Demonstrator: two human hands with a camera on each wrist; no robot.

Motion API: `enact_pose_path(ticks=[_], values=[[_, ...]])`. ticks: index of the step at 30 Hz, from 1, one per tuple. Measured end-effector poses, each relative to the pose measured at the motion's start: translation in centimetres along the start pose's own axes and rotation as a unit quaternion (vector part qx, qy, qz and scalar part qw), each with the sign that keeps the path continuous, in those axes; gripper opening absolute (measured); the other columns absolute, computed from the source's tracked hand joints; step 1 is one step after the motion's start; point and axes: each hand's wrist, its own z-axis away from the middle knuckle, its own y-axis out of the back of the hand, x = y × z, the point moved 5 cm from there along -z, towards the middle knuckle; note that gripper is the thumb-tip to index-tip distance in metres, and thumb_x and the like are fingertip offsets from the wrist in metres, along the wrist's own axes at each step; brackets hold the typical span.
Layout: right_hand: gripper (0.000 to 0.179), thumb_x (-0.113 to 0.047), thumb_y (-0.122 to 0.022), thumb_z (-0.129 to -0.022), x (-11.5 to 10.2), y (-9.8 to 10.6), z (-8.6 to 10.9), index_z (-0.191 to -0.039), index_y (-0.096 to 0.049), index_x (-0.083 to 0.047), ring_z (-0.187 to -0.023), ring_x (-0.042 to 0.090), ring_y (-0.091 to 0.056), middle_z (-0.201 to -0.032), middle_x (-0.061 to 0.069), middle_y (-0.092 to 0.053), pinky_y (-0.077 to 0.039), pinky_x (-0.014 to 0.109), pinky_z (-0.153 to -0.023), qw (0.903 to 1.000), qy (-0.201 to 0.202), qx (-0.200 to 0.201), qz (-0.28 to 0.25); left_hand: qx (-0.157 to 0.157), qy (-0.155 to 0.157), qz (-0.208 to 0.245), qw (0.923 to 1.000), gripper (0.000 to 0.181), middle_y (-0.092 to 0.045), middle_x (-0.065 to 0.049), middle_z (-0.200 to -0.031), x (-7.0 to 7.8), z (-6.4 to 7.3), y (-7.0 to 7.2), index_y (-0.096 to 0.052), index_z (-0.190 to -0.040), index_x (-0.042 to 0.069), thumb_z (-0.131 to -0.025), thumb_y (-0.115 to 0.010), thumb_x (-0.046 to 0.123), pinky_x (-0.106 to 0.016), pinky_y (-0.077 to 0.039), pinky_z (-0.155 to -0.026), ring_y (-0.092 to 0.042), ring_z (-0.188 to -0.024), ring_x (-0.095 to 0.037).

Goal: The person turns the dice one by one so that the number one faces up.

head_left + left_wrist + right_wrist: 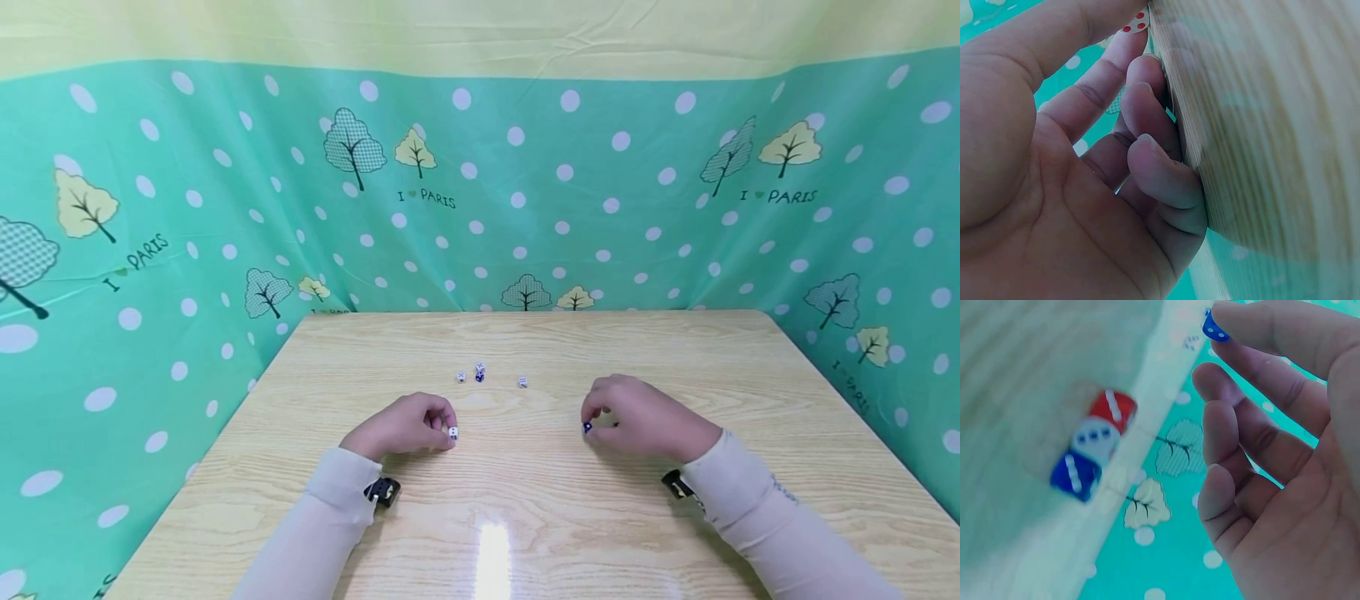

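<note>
In the head view my left hand [411,425] is low over the table at centre left. Its thumb and index finger pinch a white die [453,433], whose red dots show in the left wrist view. To the right, my right hand [641,417] pinches a blue die [1215,328] with white dots between thumb and index fingertip. The right wrist view has three dice in a touching row on the table: a red die [1114,412], a white die [1094,439] and a blue die [1077,475]. From the head camera, the right hand mostly hides this row.
Beyond the hands, a white die [461,377], another white die [480,367], a dark blue die [480,377] and a further white die [522,382] lie on the wooden table [390,350]. Green dotted cloth [442,242] hangs around the table's back and sides.
</note>
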Motion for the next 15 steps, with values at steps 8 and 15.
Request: enact_pose_path(ticks=[8,15], values=[[0.011,-0.018,-0.080,-0.087,1.8,1.4,0.3,-0.092,-0.076,-0.026,-0.094,0.014,-0.064,-0.097,-0.013,-0.067,-0.055,0.036,-0.082,0.9990,-0.044,0.006,0.003,0.000,0.004,-0.002,1.0000,0.017,-0.059,-0.001,-0.081,-0.2,-0.1,0.0,-0.069,-0.094,0.015,-0.086,-0.084,0.017,-0.030,-0.044,-0.066,-0.052,-0.073,-0.015],[0.013,-0.014,-0.081,-0.085,2.6,1.0,0.4,-0.088,-0.075,-0.025,-0.091,0.015,-0.063,-0.094,-0.010,-0.067,-0.054,0.037,-0.082,0.9984,-0.054,-0.014,-0.013,0.001,0.005,0.001,1.0000,0.017,-0.059,-0.001,-0.081,-0.2,-0.2,0.0,-0.069,-0.094,0.014,-0.086,-0.084,0.016,-0.031,-0.044,-0.067,-0.052,-0.073,-0.015]])
